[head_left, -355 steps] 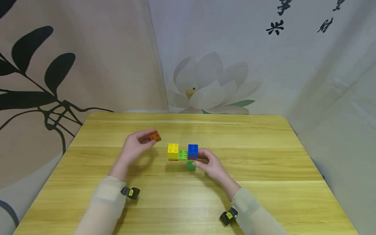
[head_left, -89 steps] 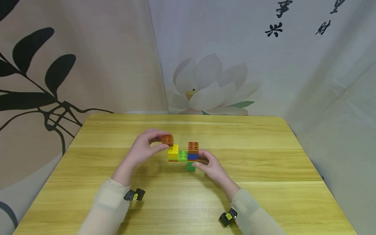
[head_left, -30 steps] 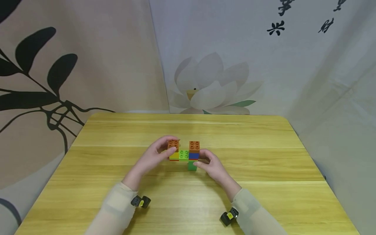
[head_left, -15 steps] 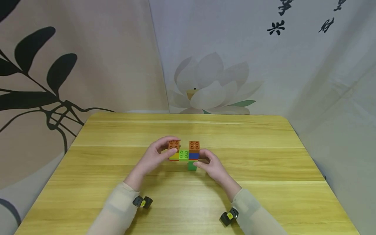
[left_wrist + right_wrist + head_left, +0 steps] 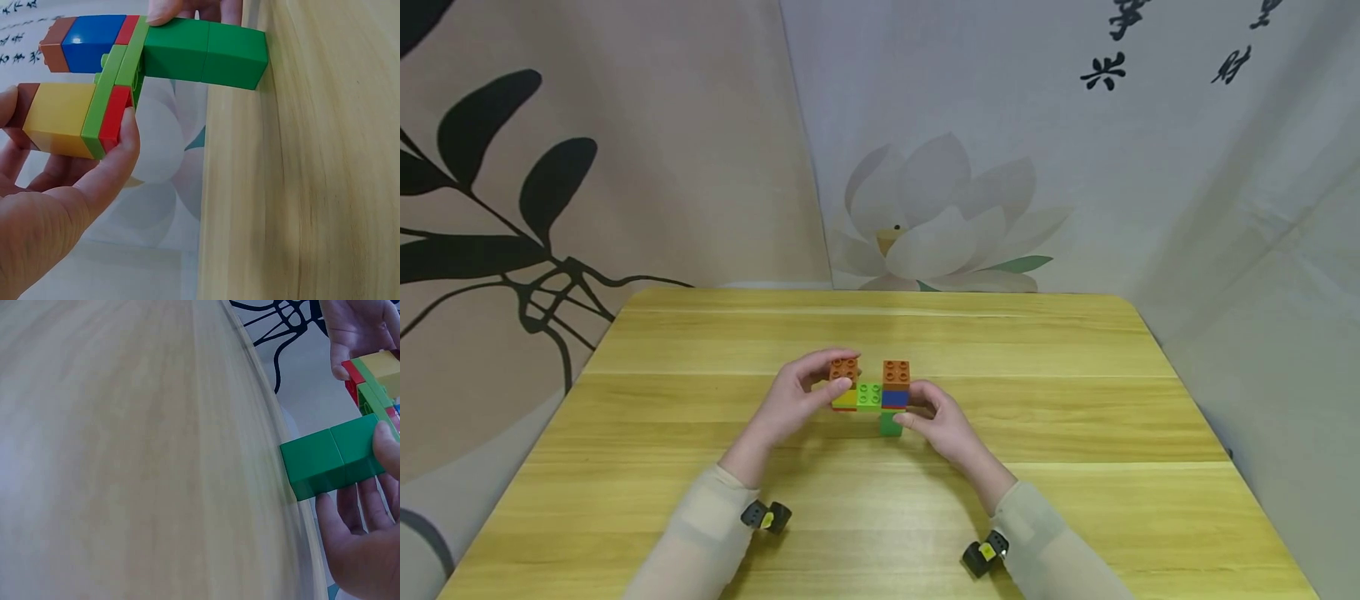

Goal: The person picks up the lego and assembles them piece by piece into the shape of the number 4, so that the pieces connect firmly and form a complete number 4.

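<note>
A small structure of toy building bricks stands on the table. Its green two-brick post carries a light green crosspiece. One end of that bears a blue brick topped by an orange-brown brick, the other a yellow brick under a second orange-brown brick. Red pieces show too, one beneath the yellow end. My left hand pinches the yellow column between its brown top and red underside. My right hand grips the post, its thumb on the upper green brick in the right wrist view.
The structure is near the middle of a wooden table. A curtain printed with a flower and plant hangs behind the far edge. Small black cameras sit on both sleeves.
Earlier one brown brick went onto the blue brick; the left hand then brought the second right and down onto the yellow brick. Over the last half second almost nothing has moved.
</note>
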`<act>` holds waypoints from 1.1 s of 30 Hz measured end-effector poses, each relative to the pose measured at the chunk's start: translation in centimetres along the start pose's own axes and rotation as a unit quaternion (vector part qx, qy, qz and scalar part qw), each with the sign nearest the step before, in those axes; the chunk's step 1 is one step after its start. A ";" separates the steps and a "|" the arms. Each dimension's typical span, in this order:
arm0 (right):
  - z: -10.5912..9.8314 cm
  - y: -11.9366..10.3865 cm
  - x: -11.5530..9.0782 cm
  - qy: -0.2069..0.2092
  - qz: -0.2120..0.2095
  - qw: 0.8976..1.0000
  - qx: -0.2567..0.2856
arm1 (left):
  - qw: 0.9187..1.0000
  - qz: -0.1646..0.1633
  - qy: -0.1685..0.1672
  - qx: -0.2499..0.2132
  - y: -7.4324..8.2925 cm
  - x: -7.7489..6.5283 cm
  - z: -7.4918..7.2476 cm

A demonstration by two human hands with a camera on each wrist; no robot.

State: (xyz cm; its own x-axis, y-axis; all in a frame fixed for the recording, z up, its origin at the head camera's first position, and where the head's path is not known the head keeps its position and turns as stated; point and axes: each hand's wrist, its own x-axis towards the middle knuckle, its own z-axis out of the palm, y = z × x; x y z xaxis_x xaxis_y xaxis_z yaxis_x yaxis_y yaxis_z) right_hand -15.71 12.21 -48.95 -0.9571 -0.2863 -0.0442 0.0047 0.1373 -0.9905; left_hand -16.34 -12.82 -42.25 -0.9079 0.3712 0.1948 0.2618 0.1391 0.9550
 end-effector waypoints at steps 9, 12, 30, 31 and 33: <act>0.0 0.0 0.0 -0.001 0.001 1.000 -0.002 | 0.999 -0.005 0.002 0.042 -0.2 -0.2 0.2; -0.1 0.1 0.0 -0.001 0.003 1.000 -0.006 | 0.997 0.005 0.016 0.070 -0.4 -0.4 0.3; 0.2 -1.7 -0.6 0.001 0.006 1.000 -0.009 | 0.994 0.030 0.044 0.095 -1.4 -1.4 -0.3; 0.1 -1.6 -0.6 -0.001 0.001 1.000 -0.007 | 0.994 0.027 0.046 0.097 -1.5 -1.5 -0.2; 0.1 -1.9 -0.7 -0.004 -0.004 1.000 -0.002 | 0.994 0.018 0.051 0.099 -1.7 -1.7 -0.1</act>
State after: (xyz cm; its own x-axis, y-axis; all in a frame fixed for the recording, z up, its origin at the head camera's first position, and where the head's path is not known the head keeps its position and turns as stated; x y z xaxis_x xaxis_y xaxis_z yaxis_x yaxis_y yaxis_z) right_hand -15.00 12.04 -47.05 -0.9545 -0.2957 -0.0374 -0.0043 0.1393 -0.9902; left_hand -15.32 -13.75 -44.18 -0.9228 0.2859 0.2583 0.3439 0.3086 0.8869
